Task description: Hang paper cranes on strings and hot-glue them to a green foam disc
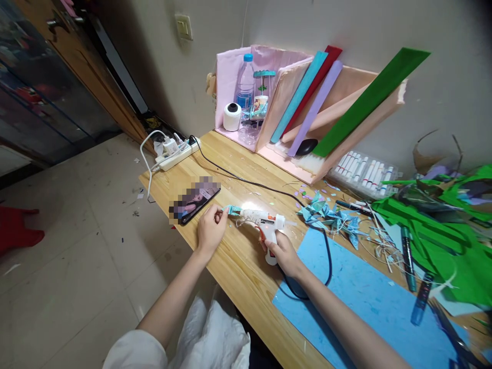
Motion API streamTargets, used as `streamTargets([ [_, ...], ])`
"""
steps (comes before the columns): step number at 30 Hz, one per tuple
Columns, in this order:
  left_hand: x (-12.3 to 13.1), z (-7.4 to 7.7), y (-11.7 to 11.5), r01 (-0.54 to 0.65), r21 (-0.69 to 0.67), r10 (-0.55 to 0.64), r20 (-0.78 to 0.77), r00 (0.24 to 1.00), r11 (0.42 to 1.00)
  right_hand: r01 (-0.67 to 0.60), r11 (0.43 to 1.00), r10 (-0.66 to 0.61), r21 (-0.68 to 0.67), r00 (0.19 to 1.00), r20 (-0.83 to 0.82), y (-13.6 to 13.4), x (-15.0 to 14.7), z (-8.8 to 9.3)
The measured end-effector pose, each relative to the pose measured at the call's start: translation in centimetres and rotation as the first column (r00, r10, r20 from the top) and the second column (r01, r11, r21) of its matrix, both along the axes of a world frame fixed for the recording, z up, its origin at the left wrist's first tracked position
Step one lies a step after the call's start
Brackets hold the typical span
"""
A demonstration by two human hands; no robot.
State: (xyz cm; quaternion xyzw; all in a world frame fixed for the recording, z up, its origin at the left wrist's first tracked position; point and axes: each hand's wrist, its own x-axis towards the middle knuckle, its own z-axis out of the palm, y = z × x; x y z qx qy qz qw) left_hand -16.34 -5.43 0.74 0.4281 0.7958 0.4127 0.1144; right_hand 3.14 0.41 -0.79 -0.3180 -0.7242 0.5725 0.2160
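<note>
My right hand (285, 252) is wrapped round the handle of a white hot glue gun (271, 233), a glue stick poking out of its back end. The gun's nozzle points left, towards my left hand (211, 229). Between that hand's thumb and fingers is a small blue-green piece of folded paper (232, 209), close to the nozzle. Whether nozzle and paper touch, I cannot tell. A phone (200, 202) lies on the table just beyond my left hand. To the right of the gun sits a cluster of blue folded-paper pieces (326, 212) with strings.
The gun's black cable (249, 180) runs across the wooden table (242, 266) near a power strip (179, 156). A blue sheet (357, 302), markers (407, 259), scissors (453, 330) and green material (430, 246) cover the right side. A pink organizer (265, 141) stands against the wall.
</note>
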Motion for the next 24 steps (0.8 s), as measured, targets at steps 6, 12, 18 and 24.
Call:
streamTargets([
  [6, 0.0, -0.2, 0.0, 0.007, 0.018, -0.007, 0.001, 1.000, 1.000, -0.006, 1.000, 0.006, 0.019, 1.000, -0.022, 0.0, 0.0, -0.2],
  [12, -0.1, -0.4, 0.0, 0.005, 0.045, -0.006, 0.009, 1.000, 0.999, -0.001, 1.000, 0.002, 0.021, 0.999, -0.035, 0.1, 0.1, -0.4],
  [18, -0.3, -0.7, 0.0, -0.005, 0.064, 0.000, 0.064, 0.998, 0.998, 0.021, 1.000, -0.021, -0.009, 1.000, -0.022, 0.1, -0.1, -0.3],
  [24, -0.8, -0.9, 0.0, -0.066, 0.118, 0.035, 0.245, 0.969, 0.991, 0.155, 0.987, -0.161, -0.052, 0.974, -0.158, 0.6, -0.4, 1.8],
])
